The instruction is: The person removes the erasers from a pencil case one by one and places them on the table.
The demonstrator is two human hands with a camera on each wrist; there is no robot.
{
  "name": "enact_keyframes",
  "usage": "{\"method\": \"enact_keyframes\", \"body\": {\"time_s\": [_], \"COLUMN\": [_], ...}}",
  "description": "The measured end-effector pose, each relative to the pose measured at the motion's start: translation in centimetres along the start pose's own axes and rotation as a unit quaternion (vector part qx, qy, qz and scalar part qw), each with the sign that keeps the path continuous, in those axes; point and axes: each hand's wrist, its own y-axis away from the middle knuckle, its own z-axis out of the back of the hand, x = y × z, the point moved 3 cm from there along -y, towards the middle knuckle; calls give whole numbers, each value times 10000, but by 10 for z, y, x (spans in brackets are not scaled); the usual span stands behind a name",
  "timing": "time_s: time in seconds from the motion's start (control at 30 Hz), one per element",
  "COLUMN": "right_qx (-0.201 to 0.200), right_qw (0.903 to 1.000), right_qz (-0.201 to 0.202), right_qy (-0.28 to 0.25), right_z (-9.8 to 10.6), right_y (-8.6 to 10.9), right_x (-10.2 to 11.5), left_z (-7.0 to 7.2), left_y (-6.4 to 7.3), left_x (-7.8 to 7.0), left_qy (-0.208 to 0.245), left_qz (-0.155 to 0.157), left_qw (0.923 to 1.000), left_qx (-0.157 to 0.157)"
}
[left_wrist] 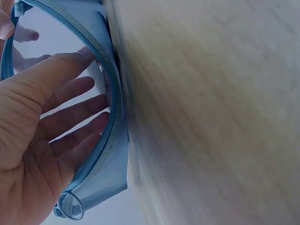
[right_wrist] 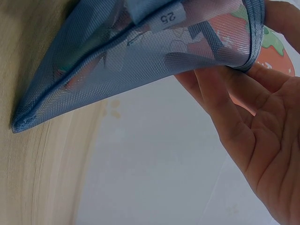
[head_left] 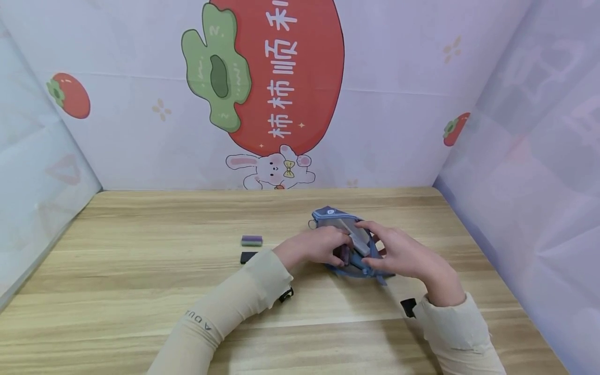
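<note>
Left grip (head_left: pixel 322 246) fingers-deep in blue pouch (head_left: pixel 338 223), right grip (head_left: pixel 407 253) at its edge (right_wrist: pixel 256 35)

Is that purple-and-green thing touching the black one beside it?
Apart: the head view shows bare table between the purple-and-green thing and the black one.

Pouch label (right_wrist: pixel 167 18) reads "25", wall persimmon (head_left: pixel 316 78) "柿柿顺", left sleeve (head_left: pixel 234 302) "ADU"

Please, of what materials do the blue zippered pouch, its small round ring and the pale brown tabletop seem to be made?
Blue zippered pouch: probably nylon or polyester mesh, slightly shiny; a fine see-through grid shows.
Small round ring: perhaps smooth metal, thin and evenly curved; plastic is possible.
Pale brown tabletop: smooth, apparently wood or printed laminate; grain streaks show.
</note>
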Motion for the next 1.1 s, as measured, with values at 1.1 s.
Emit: {"method": "enact_keyframes", "body": {"time_s": [1.1], "right_qx": [-19], "right_qw": [10000], "right_qz": [88], "right_qy": [-6], "right_z": [0], "right_y": [1], "right_x": [-2], "left_z": [-5], "left_y": [-4], "left_x": [-3], "left_qy": [79], "left_qz": [-599], "left_qw": [9973], "left_qx": [414]}}
